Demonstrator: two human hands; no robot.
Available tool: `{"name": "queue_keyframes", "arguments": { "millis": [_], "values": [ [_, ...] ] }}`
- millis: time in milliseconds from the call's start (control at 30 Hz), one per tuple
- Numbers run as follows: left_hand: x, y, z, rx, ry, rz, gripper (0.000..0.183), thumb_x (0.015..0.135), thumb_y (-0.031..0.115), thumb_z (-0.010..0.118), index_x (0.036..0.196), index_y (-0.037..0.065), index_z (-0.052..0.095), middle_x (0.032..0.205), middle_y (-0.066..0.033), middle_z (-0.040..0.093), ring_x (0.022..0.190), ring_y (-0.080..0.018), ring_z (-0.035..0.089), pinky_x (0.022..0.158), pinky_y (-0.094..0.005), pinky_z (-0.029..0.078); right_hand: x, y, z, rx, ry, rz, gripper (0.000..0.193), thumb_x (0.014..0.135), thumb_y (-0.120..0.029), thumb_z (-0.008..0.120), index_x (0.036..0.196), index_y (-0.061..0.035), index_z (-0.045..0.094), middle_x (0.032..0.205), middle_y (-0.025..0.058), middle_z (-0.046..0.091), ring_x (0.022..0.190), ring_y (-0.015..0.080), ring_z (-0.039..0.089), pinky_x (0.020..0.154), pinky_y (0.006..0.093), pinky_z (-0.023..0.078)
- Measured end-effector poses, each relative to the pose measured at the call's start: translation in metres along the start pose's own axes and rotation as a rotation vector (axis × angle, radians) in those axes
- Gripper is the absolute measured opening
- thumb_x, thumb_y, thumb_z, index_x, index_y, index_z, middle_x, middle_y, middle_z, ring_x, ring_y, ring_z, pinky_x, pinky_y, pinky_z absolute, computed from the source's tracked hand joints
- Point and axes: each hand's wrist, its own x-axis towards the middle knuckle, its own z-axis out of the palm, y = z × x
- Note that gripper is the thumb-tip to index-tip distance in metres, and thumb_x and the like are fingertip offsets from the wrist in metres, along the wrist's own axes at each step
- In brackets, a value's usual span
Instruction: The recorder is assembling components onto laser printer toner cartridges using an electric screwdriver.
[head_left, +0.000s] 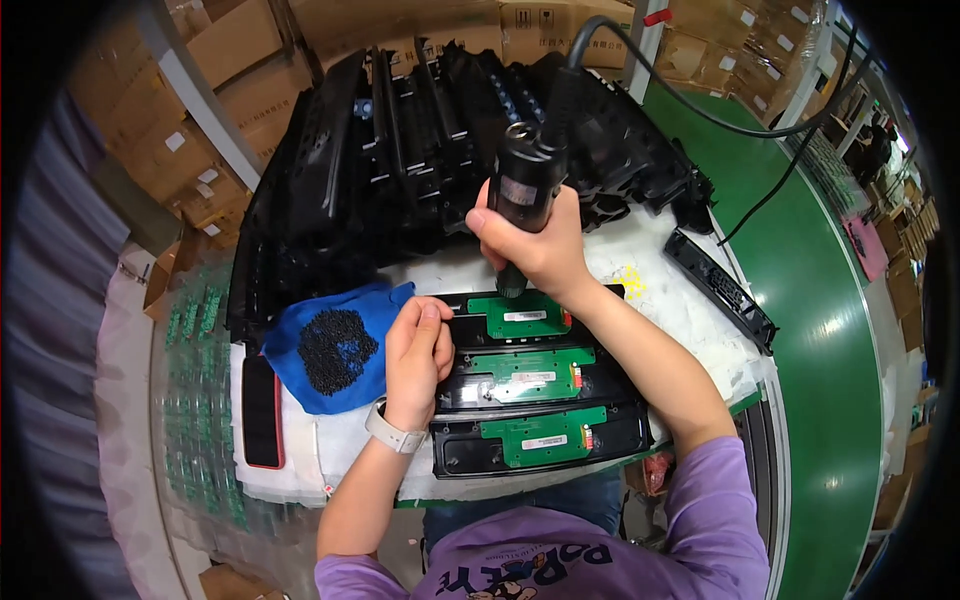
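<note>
My right hand (535,240) is wrapped round a black electric screwdriver (528,180), held upright with its tip down at the far black panel (464,328). A green circuit board (500,318) lies in that panel. Curled at the panel's left end is my left hand (415,345), fingers and thumb closed; what they pinch, if anything, cannot be made out. Nearer me lie a middle black panel (460,382) and a near black panel (465,455), each with a green board. Left of my left hand, a pile of small black screws (338,350) rests on a blue cloth (290,355).
Black plastic parts (400,150) are heaped across the back of the table. A phone (262,412) lies at the left edge, beside stacked clear trays (195,400). A loose black part (720,288) sits at the right. The screwdriver's cable (680,105) arches to the upper right.
</note>
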Motion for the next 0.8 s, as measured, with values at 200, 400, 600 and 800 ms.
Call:
{"name": "queue_keyframes", "arguments": {
  "millis": [200, 400, 600, 800],
  "values": [
    [-0.003, 0.001, 0.004, -0.106, -0.009, -0.057, 0.004, 0.091, 0.008, 0.047, 0.095, 0.006, 0.045, 0.056, 0.0045, 0.037, 0.045, -0.0029, 0.03, 0.04, -0.0178, 0.023, -0.003, 0.003, 0.003, -0.078, -0.037, -0.07, 0.016, 0.078, -0.009, 0.065, 0.068, -0.0025, 0.054, 0.05, -0.0008, 0.05, 0.042, 0.0049, 0.046, 0.041, 0.0198, 0.035],
    [0.002, -0.007, 0.009, 0.13, -0.018, 0.063, 0.01, 0.092, 0.012, 0.05, 0.098, 0.004, 0.046, 0.074, -0.0067, 0.061, 0.058, -0.0093, 0.054, 0.053, -0.0189, 0.04, 0.006, 0.0, 0.001, 0.082, -0.044, 0.093, 0.017, 0.074, -0.011, 0.07, 0.074, -0.0027, 0.056, 0.055, -0.0008, 0.053, 0.046, 0.0047, 0.048, 0.043, 0.0209, 0.037],
    [0.009, -0.007, 0.001, 0.269, 0.0, 0.195, 0.018, 0.095, 0.019, 0.048, 0.092, 0.002, 0.053, 0.067, -0.0049, 0.059, 0.057, -0.0074, 0.052, 0.053, -0.0184, 0.04, 0.011, 0.002, -0.001, 0.113, -0.083, 0.074, 0.019, 0.077, -0.013, 0.069, 0.072, -0.0021, 0.055, 0.053, -0.0001, 0.049, 0.041, 0.0067, 0.045, 0.039, 0.0215, 0.033],
    [0.01, -0.009, 0.001, 0.194, 0.031, 0.113, 0.012, 0.093, 0.012, 0.05, 0.098, 0.002, 0.05, 0.066, -0.0009, 0.053, 0.054, -0.0075, 0.048, 0.057, -0.0186, 0.042, 0.006, 0.002, -0.003, 0.093, -0.076, 0.063, 0.017, 0.077, -0.012, 0.068, 0.071, -0.0021, 0.055, 0.051, 0.0001, 0.05, 0.04, 0.0064, 0.046, 0.038, 0.0215, 0.033]
  ]
}}
